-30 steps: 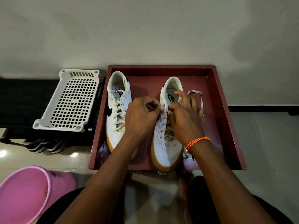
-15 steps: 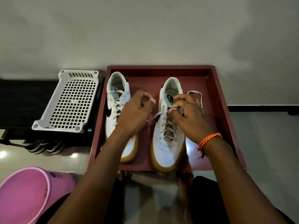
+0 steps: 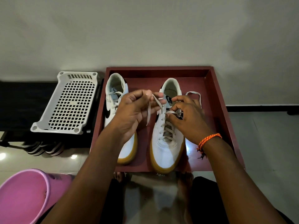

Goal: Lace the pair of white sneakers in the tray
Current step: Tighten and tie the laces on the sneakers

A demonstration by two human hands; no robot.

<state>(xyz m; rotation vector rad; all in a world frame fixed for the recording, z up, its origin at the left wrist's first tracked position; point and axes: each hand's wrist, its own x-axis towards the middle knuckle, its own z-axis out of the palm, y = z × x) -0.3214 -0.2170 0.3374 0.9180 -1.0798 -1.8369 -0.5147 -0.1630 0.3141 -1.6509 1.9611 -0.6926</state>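
Observation:
Two white sneakers with tan soles stand side by side in a dark red tray [image 3: 216, 101], toes toward me. The left sneaker [image 3: 113, 94] is laced and partly hidden behind my left hand [image 3: 134, 113]. My left hand pinches one end of the grey lace [image 3: 157, 102] and holds it up left of the right sneaker [image 3: 166, 143]. My right hand [image 3: 187, 117], with an orange cord on the wrist, pinches the lace at the upper eyelets of the right sneaker. The lace's other end loops on the tray floor beyond my right hand.
A white perforated plastic basket [image 3: 69, 102] sits on a dark low rack left of the tray, with striped sandals [image 3: 42, 147] under it. A pink bucket [image 3: 27, 194] stands at the lower left. A grey wall rises right behind the tray. My bare feet are below the tray's front edge.
My left hand has drawn the lace end out of the right sneaker, up and to the left. My right hand has stayed at the upper eyelets.

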